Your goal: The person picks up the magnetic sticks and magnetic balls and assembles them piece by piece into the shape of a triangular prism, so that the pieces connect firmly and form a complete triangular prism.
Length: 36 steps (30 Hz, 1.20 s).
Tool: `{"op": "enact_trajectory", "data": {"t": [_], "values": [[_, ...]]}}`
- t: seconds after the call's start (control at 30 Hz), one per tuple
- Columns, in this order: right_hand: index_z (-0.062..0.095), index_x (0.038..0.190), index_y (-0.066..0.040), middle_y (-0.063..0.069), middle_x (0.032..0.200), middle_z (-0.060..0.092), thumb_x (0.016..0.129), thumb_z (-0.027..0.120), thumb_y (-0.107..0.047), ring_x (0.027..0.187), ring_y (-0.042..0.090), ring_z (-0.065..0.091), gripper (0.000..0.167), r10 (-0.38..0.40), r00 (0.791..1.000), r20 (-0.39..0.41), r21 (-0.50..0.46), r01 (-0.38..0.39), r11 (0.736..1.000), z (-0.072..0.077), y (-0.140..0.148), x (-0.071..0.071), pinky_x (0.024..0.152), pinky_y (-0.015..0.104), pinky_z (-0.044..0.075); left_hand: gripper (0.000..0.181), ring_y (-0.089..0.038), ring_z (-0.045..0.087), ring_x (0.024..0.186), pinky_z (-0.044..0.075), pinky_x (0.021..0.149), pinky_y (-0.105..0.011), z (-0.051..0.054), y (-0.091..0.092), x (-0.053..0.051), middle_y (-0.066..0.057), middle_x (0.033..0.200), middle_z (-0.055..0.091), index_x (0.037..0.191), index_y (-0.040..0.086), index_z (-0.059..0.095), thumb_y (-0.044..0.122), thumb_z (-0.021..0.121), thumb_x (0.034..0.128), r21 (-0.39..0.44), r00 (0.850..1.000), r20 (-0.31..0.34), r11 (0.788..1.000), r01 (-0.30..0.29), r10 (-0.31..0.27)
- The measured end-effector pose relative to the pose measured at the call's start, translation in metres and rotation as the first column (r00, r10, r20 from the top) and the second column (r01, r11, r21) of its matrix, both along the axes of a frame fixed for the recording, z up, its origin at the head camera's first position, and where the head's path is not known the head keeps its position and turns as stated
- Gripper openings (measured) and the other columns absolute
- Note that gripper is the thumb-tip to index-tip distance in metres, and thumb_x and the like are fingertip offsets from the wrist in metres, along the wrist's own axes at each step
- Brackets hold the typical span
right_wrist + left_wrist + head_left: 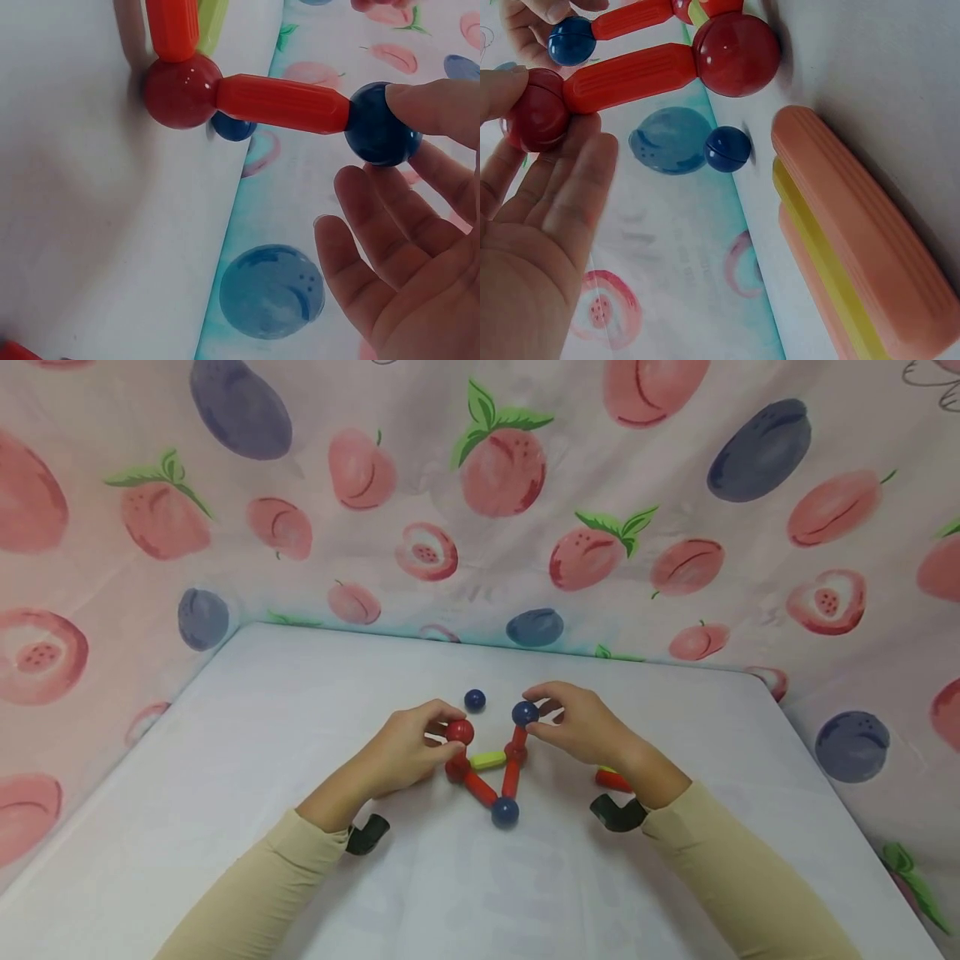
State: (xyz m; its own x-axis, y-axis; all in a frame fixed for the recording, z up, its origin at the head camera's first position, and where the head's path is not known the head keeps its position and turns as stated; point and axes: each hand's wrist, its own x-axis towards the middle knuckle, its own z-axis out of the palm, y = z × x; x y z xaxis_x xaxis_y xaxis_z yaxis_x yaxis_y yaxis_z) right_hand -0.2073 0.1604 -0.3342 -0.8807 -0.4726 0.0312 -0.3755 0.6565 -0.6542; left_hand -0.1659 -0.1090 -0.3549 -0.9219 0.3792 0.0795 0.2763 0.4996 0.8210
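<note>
Rods (pixel 613 781) near hands (pixel 408 747), loose ball (pixel 475 700) beyond

Room across near tabletop (pixel 465 902), loose blue ball (pixel 475 700) in the way beyond the yellow rod (pixel 489 761)

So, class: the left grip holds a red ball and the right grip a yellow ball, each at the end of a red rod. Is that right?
No: the right grip holds a blue ball, not a yellow one, as the right wrist view shows. The rest is correct.
</note>
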Motion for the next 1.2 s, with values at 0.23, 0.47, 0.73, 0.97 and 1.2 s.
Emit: {"op": "enact_trajectory", "data": {"t": [0.23,0.47,0.73,0.97,1.2], "values": [[0.060,0.134,-0.006,0.007,0.122,0.064,0.092,0.073,-0.013,0.111,0.025,0.061,0.045,0.012,1.000,-0.006,-0.020,-0.012,1.000,-0.0025,0.0004,0.0008,0.093,0.044,0.053,0.042,-0.020,0.064,0.107,0.056,0.086,-0.033,-0.0017,0.0022,-0.0009,-0.004,0.118,0.065,0.132,0.009,0.058,0.011,0.072,0.0927,-0.007,1.000,0.006,1.000,-0.004,0.004],[0.059,0.134,-0.005,0.008,0.122,0.064,0.092,0.073,-0.012,0.110,0.025,0.061,0.045,0.019,1.000,-0.008,-0.034,-0.019,0.999,-0.0046,0.0014,0.0008,0.093,0.045,0.053,0.042,-0.020,0.062,0.108,0.055,0.090,-0.035,-0.0034,0.0008,-0.0014,-0.003,0.117,0.066,0.132,0.009,0.058,0.011,0.072,0.0920,-0.007,1.000,-0.009,1.000,0.001,-0.001],[0.059,0.134,-0.005,0.009,0.122,0.064,0.092,0.073,-0.010,0.110,0.026,0.062,0.045,0.010,1.000,-0.008,-0.043,-0.010,0.999,-0.0063,0.0010,0.0009,0.093,0.047,0.053,0.046,-0.021,0.063,0.108,0.054,0.092,-0.040,-0.0044,0.0003,-0.0013,-0.005,0.118,0.066,0.134,0.007,0.056,0.009,0.073,0.0906,-0.014,1.000,-0.006,1.000,-0.007,0.007],[0.057,0.136,-0.004,0.010,0.125,0.063,0.092,0.073,-0.009,0.111,0.027,0.062,0.047,0.004,1.000,-0.007,-0.044,-0.004,0.999,-0.0062,0.0000,0.0024,0.092,0.044,0.054,0.053,-0.023,0.063,0.109,0.053,0.094,-0.043,-0.0047,0.0006,-0.0008,-0.007,0.119,0.065,0.139,0.005,0.053,0.009,0.073,0.0903,-0.024,1.000,0.001,1.000,-0.011,0.011],[0.056,0.138,-0.006,0.010,0.130,0.060,0.091,0.073,-0.011,0.111,0.025,0.062,0.050,-0.014,1.000,-0.003,-0.040,0.014,0.999,-0.0051,-0.0006,0.0051,0.087,0.039,0.056,0.054,-0.022,0.063,0.111,0.052,0.096,-0.040,-0.0071,-0.0010,-0.0021,-0.005,0.119,0.066,0.139,0.005,0.052,0.011,0.074,0.0900,-0.041,1.000,0.009,0.999,-0.005,0.006]]}}
